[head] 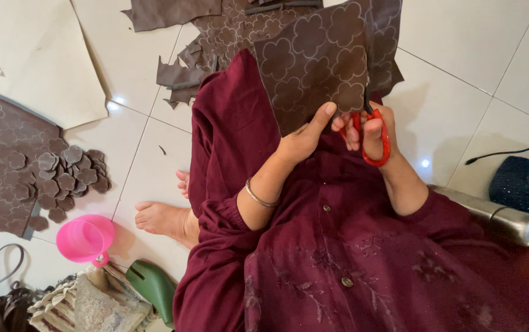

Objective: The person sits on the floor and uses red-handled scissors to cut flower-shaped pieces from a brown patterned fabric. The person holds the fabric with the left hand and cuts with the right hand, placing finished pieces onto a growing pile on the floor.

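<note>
Tiled floor [461, 92]; hands [332, 135] hold brown sheet [313, 61], red scissors [376, 144].

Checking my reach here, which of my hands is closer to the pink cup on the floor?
Left. The left hand holds the brown sheet, on the side toward the pink cup; the right hand, in the red scissors, is farther.

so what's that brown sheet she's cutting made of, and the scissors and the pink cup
Brown sheet: probably faux leather or thin leather, matte, holding its shape, flower outlines traced on it. Scissors: glossy red handles, likely plastic; dark blade, presumably metal, mostly hidden. Pink cup: glossy, slightly translucent, looks like moulded plastic.
</note>
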